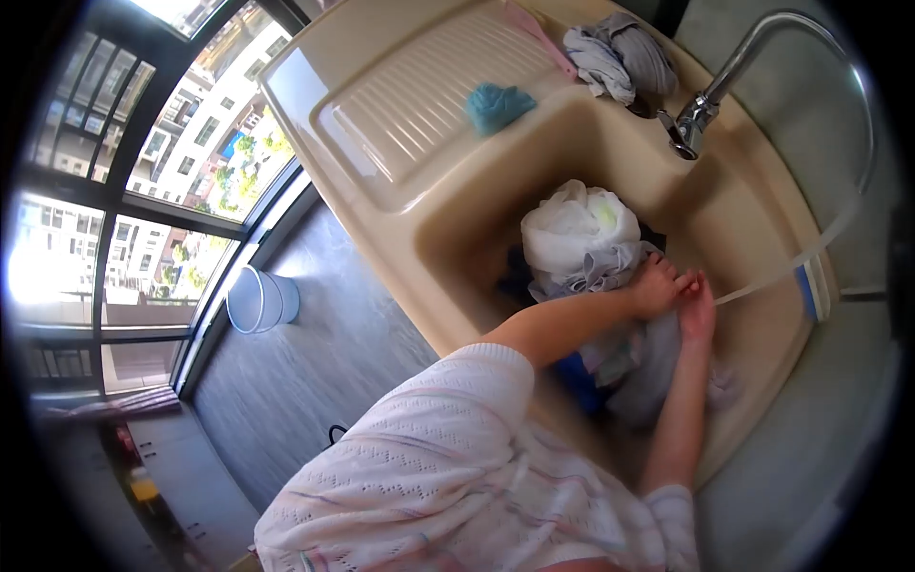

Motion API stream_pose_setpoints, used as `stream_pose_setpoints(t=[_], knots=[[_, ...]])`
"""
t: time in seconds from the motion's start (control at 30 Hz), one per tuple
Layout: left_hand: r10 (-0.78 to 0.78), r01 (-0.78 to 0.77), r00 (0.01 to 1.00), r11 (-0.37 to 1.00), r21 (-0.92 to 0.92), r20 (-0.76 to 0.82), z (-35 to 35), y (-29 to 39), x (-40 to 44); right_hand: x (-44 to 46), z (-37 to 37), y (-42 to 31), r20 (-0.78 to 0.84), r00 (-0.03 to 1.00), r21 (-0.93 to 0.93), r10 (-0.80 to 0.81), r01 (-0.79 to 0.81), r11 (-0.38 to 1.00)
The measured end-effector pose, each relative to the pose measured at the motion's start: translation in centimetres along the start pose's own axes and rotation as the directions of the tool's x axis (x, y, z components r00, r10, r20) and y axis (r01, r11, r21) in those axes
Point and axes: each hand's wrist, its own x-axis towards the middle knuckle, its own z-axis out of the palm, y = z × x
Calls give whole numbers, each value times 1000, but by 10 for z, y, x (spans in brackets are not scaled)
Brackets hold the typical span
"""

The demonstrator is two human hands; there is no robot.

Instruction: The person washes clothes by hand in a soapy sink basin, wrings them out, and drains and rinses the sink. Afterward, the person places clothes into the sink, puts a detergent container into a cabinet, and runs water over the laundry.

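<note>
My left hand (656, 287) and my right hand (698, 307) meet over the sink basin (753, 224), fingertips together. The fingers of both are bent and pressed in; anything between them is too small to make out. A thin pale stream (786, 267) runs from the tap spout down to my right hand. Beside my left hand lies a grey, wrinkled cloth (605, 267), against a white bundled cloth (577, 229). Below the hands, grey cloth (653, 372) and a blue cloth (575, 377) lie in the basin.
A chrome tap (691, 124) arches over the basin's right side. Grey bundled cloths (624, 57), a pink-handled tool (543, 38) and a crumpled teal cloth (498, 107) rest on the sink top. A light blue bucket (262, 300) stands on the floor by the windows.
</note>
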Motion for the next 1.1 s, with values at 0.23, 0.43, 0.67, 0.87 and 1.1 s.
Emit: stream_pose_setpoints(t=[0.23,0.43,0.67,0.87,1.1], knots=[[-24,25,999,999,20,-35,14,2,2,0,-5,-6,58,998,-13,5,-4,1000],[-57,57,998,998,31,-12,9,6,3,2,-11,-8,135,990,34,38,-43,998],[-95,86,994,987,134,58,10,19,4,6,-21,-8,119,990,35,69,-73,997],[-148,109,933,985,135,328,3,50,8,9,-42,-13,44,999,-268,-13,24,963],[10,22,875,998,-61,484,-25,99,-24,44,-76,-37,-121,989,-404,84,-127,906]])
